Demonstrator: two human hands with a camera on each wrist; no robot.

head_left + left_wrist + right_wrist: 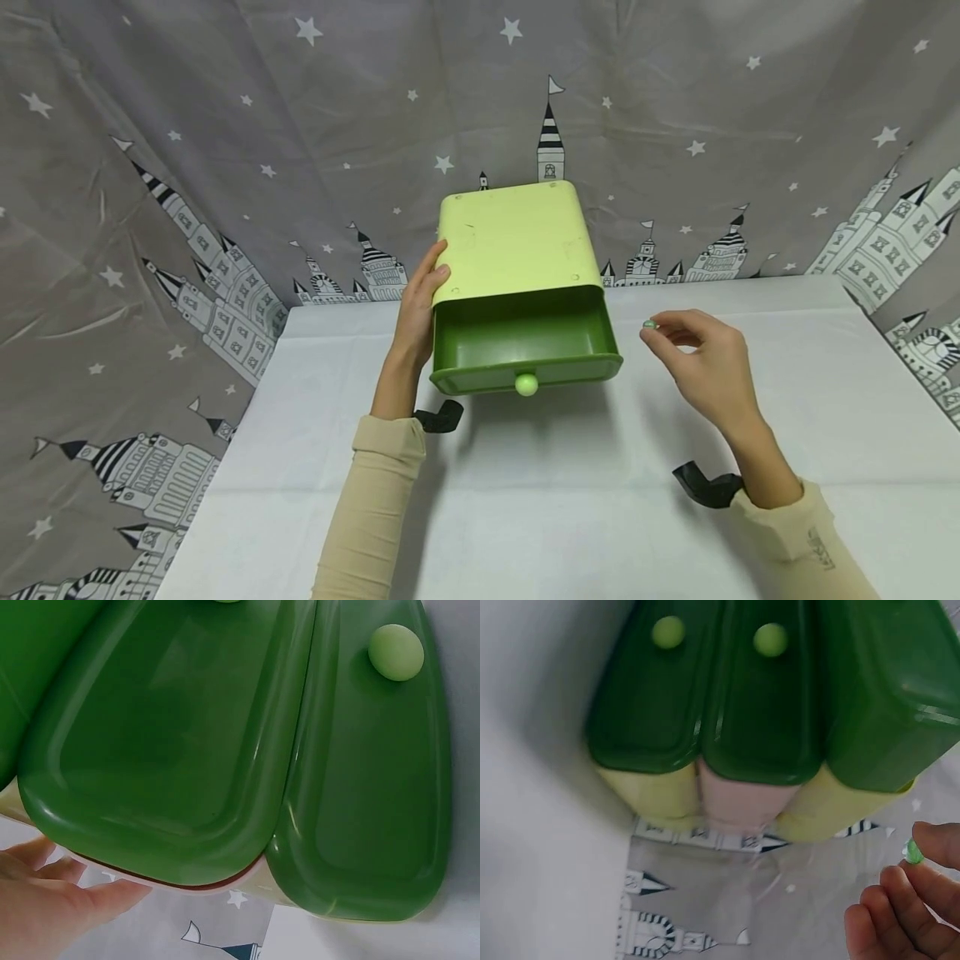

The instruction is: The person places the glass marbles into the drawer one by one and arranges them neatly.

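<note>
So the whole setup sat on a white table [570,517] with a grey castle-and-stars curtain [187,167] hung all around it. The little green drawer cabinet [517,250] stood at the back middle, top drawer [525,342] pulled out. Left hand [420,304] lay flat against its side, fingers straight. Right hand [701,358] hovered just beside the drawer, pinching a tiny green bead [649,324].

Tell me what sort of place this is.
Probably a staged tabletop set, not a lived-in room. A white table stands before a grey castle-and-star cloth backdrop. On it is one green drawer cabinet, steadied by the left hand, while the right hand pinches a small green bead.
</note>
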